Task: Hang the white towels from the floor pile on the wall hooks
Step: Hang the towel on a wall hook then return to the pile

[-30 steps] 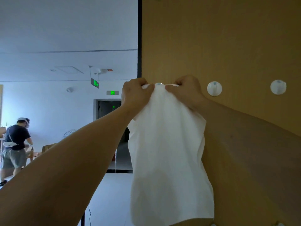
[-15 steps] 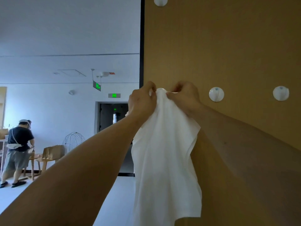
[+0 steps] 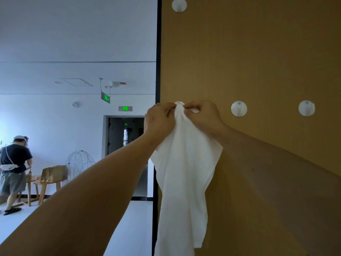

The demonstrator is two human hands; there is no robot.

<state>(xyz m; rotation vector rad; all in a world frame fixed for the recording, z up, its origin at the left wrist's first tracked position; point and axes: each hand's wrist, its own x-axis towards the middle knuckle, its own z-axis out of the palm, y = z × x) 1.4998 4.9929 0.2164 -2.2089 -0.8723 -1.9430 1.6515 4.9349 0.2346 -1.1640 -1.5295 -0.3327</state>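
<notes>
1. One brown wall fills the right half of the view; its left edge is a dark vertical strip, and a pale room lies beyond it on the left.
2. Two bare forearms reach up from the lower corners and meet at the wall.
3. A white towel hangs flat against the wall from a bunched top, its lower end running out of view at the bottom.
4. A person in a dark shirt and grey shorts stands far left in the room, near a wooden chair and a wire frame.
5. A dark doorway stands in the far wall of the room, with a green exit sign above it and another hanging from the ceiling.
6. The left hand pinches the towel's gathered top from the left, fingers curled.
7. The right hand pinches the same top from the right, fingers curled.
8. Four round white hooks show: the one right behind the towel's top is mostly covered, two sit bare to its right in the same row, and one sits above.
</notes>
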